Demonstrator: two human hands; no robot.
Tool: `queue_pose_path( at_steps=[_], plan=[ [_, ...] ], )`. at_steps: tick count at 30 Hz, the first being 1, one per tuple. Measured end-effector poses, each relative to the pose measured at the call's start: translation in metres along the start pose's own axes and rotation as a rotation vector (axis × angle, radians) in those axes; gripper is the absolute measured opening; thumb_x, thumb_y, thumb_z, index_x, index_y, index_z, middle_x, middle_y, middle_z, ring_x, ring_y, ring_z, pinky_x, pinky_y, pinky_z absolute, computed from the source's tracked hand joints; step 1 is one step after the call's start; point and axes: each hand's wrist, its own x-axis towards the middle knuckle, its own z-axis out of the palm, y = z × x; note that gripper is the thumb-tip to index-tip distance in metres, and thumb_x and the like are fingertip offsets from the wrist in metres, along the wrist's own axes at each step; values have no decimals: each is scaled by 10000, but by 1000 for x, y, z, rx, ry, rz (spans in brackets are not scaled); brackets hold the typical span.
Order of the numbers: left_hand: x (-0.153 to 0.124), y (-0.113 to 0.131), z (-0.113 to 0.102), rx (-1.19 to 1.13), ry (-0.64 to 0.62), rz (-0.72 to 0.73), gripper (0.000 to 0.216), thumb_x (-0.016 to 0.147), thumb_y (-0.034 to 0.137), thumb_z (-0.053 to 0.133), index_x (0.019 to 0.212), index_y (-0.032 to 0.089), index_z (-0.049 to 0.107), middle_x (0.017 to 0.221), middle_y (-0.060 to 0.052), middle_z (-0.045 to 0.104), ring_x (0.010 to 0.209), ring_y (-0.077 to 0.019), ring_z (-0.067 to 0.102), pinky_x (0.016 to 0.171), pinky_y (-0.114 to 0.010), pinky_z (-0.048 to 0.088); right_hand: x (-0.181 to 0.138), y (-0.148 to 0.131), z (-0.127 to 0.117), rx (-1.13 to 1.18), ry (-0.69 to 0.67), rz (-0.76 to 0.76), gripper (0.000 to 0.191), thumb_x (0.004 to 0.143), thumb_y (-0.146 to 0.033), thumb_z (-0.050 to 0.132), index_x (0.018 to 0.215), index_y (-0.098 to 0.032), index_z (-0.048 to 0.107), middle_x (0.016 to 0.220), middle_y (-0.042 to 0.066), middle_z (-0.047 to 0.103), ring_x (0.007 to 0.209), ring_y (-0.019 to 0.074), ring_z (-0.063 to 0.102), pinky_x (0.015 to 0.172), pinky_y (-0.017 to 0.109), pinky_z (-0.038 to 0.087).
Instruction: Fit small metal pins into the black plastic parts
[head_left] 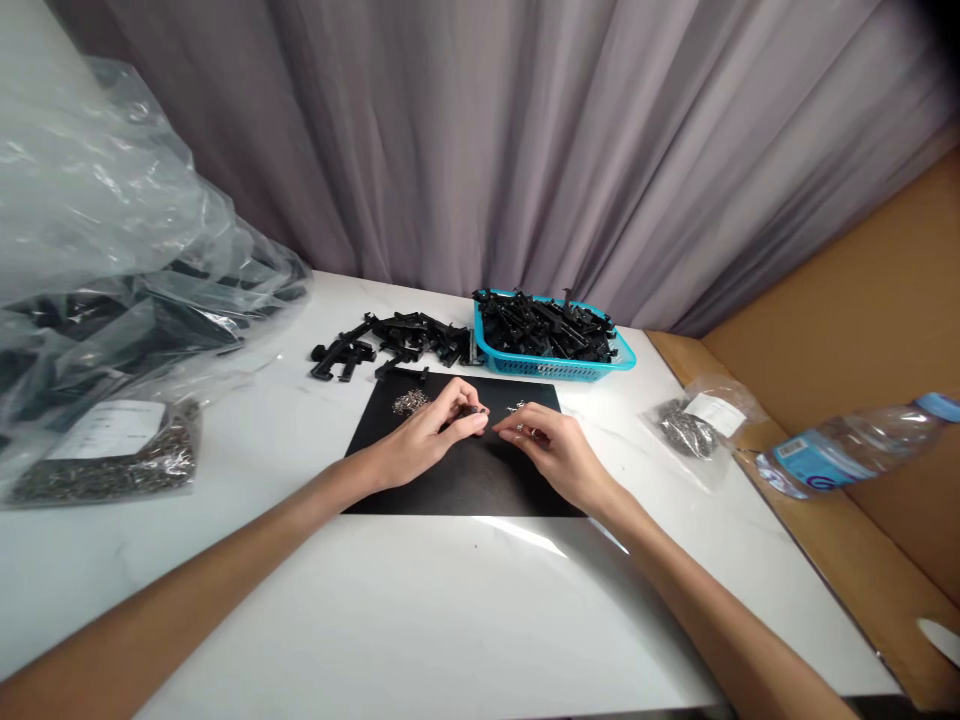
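Note:
Over the black mat [465, 495], my left hand [429, 435] pinches a small black plastic part [471, 410], mostly covered by the fingers. Close to its right, my right hand [553, 450] has thumb and forefinger pressed together; whatever is at the fingertips is too small to name. Small shiny metal bits show at the curled fingers of that hand. A pile of tiny metal pieces [410, 402] lies on the mat behind my left hand. A few more metal pieces [516, 407] lie just behind my right hand.
Behind the mat are loose black plastic parts [409, 337] and a blue basket [555, 368] heaped with similar ones. Bags of small metal pieces lie left [112, 470] and right [690, 430]. A large clear bag [150, 240] and a water bottle [847, 450] flank them.

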Motion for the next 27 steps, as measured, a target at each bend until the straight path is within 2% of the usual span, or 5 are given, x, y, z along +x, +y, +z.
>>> queue_pose_path(
  at_steps=[5,12,16,19,27],
  plan=[
    [-1,6,0,116,23,45,271,998,459,548,1181,260,567,1182,-76,667,1022,-223,665,948,-424,551,-1,1,-1,34,55,-15,177,981,-193,597,987,-224,771,993,61,695,871,184,670,731,294,526],
    [0,-4,4,63,98,162,608,754,295,832,1296,270,557,1308,-86,645,1198,-252,661,1098,-472,533,1,-2,-5,94,88,163,91,931,-299,690,955,-214,711,825,5,693,660,146,554,637,281,458],
    [0,-2,3,229,158,222,615,723,301,846,1290,257,609,1283,-69,682,1134,-263,688,1070,-465,558,2,-4,-5,67,73,118,115,966,-308,633,909,-216,673,878,12,664,705,146,532,663,273,443],
    [0,-1,3,329,172,291,630,744,271,825,1332,263,598,1315,-63,673,1201,-273,658,1090,-448,539,2,-8,-4,107,70,121,139,977,-324,620,909,-211,665,881,8,652,683,136,499,653,267,428],
    [-2,2,6,385,161,419,714,774,202,759,1445,278,529,1386,-91,606,1296,-285,601,1138,-450,509,0,-17,3,221,80,146,215,960,-397,662,888,-199,706,846,7,668,644,126,470,622,269,418]
  ],
)
